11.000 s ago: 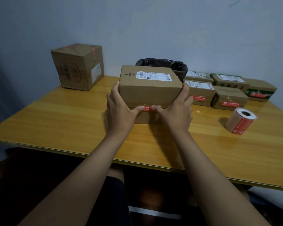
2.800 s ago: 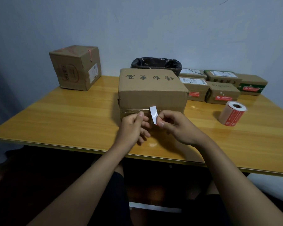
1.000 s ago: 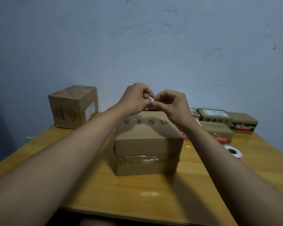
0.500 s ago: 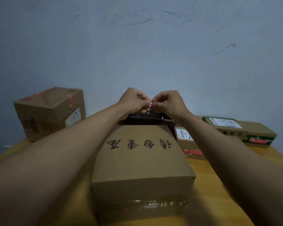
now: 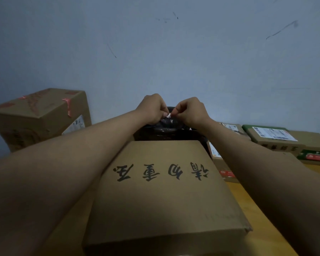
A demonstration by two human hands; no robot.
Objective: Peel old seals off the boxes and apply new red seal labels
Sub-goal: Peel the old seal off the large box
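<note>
Both your arms reach forward over the box (image 5: 161, 185), which sits on the worktop (image 5: 262, 218) right in front of you, black characters on its top face, upside down from your view. Your left hand (image 5: 151, 108) and right hand (image 5: 190, 109) meet beyond the box's far edge, above the black bin (image 5: 166, 130). Both have fingers curled, pinching a small whitish scrap, the seal (image 5: 168, 115), between the fingertips. Left pinches its left end, right pinches its right end. The seal is crumpled and small; can't tell its colour side or print. It hangs over the bin's mouth, not touching the bin as far as can be seen.

The bin is lined with a black bag and stands just behind the box, partly hidden by your arms.

Far left on the worktop: a big carton (image 5: 39, 119), tilted corner toward you, red tape strips on its top, white label on its side. Well apart from the box.

Right side, behind your right forearm: small boxes in a cluster. A green-edged box (image 5: 270, 135) with a white shipping label on top, a brown box (image 5: 316, 145) beside it with a red seal on a green front, and a low box (image 5: 222, 163) near the main box with a red seal on its front, mostly hidden by your arm.

Wall behind is blue-grey with a few dark scuffs.
</note>
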